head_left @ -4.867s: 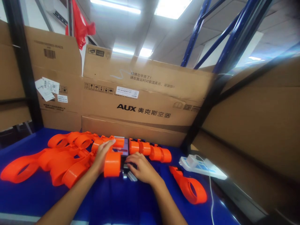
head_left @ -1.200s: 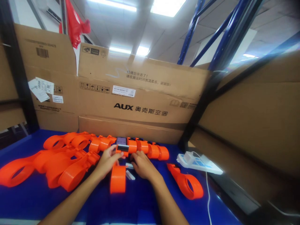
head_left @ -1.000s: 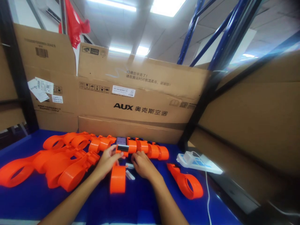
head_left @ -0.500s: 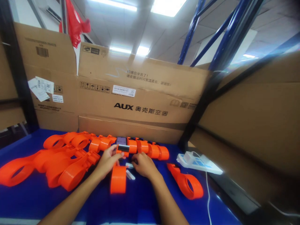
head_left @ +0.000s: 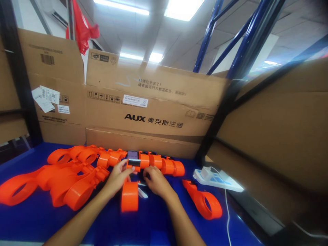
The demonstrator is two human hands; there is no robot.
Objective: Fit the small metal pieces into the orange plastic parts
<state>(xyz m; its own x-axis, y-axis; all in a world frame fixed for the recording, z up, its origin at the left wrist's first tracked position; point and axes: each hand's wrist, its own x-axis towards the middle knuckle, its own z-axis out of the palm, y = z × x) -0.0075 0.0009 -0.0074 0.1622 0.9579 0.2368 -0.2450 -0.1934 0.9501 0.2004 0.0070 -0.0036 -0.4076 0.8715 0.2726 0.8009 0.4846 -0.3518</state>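
My left hand [head_left: 120, 177] is closed around the far end of an orange tape dispenser [head_left: 130, 197]. Its round ring points toward me, and a dark strip with a pale edge [head_left: 134, 163] shows at the held end. Just right of it, my right hand [head_left: 155, 180] is low over the table with fingers curled together in a pinch. Whatever is between those fingertips is hidden. Small white strips [head_left: 142, 193] lie between the dispenser and my right hand. A phone [head_left: 132, 155] with a lit screen stands right behind the held dispenser.
Several orange dispensers [head_left: 77, 191] are piled at the left, and a row of them [head_left: 167, 166] lines the back. One more [head_left: 208, 205] lies at the right. Behind it sits a white power strip [head_left: 217, 179] with a cable. A cardboard wall [head_left: 153, 136] closes off the blue table [head_left: 153, 229].
My right hand has shifted slightly up, and its fingers have drawn together above the white strips. My left hand and the dispenser have hardly moved.
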